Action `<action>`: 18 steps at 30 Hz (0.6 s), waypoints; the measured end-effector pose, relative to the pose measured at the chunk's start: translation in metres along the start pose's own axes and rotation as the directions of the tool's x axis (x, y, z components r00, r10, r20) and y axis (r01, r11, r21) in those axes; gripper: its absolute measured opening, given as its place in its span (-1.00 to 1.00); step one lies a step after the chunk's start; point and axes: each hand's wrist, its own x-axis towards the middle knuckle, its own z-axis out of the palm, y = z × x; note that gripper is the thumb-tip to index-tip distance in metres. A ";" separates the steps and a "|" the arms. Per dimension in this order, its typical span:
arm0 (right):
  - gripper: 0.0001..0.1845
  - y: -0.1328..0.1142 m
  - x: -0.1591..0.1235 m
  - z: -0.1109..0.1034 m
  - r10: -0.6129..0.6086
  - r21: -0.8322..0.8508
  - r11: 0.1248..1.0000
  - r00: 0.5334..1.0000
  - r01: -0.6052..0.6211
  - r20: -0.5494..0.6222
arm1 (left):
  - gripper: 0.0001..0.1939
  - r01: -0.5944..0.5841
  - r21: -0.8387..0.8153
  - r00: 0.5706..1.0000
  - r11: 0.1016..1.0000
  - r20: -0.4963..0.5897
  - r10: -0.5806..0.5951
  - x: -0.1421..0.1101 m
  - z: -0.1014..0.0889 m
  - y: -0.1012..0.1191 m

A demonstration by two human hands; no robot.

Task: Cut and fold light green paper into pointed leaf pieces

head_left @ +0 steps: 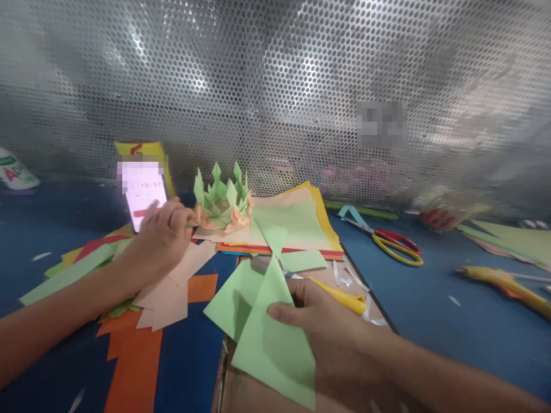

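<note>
My left hand reaches to the left edge of a folded paper flower with pointed green petals and orange ones at its base. Its fingertips are closed against an orange petal, partly hidden by the hand. My right hand pinches a light green paper sheet between thumb and fingers, tilted above the work surface. Another green sheet lies just behind it. Partly covered by the right hand is a yellow-handled cutter.
A lit phone leans upright on a yellow pack. Coloured sheets are stacked behind my hands; orange and peach scraps lie left. On the right are scissors and a yellow glue gun. A perforated metal panel bounds the back.
</note>
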 end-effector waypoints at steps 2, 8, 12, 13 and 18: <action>-0.66 0.001 0.003 -0.003 -0.014 -0.024 1.000 1.000 0.014 0.020 | -0.81 0.085 -0.206 0.987 0.975 0.153 -0.054 -0.004 -0.009 0.032; -0.59 0.002 0.012 -0.013 -0.063 -0.123 0.989 0.986 0.082 0.155 | -0.54 0.674 -0.665 0.709 0.322 0.705 -0.028 -0.013 -0.003 0.110; -0.70 0.003 0.013 -0.016 -0.125 -0.193 0.969 0.979 0.155 0.160 | -0.51 0.702 -0.712 0.712 0.030 0.700 -0.055 -0.007 0.024 0.123; -0.72 0.004 0.013 -0.016 -0.130 -0.191 0.968 0.978 0.161 0.162 | -0.57 0.688 -0.726 0.725 0.004 0.687 -0.053 -0.006 0.029 0.123; -0.71 0.007 0.012 -0.014 -0.093 -0.102 0.989 0.986 0.108 0.138 | -0.70 0.672 -0.741 0.736 0.009 0.666 -0.118 -0.007 0.037 0.121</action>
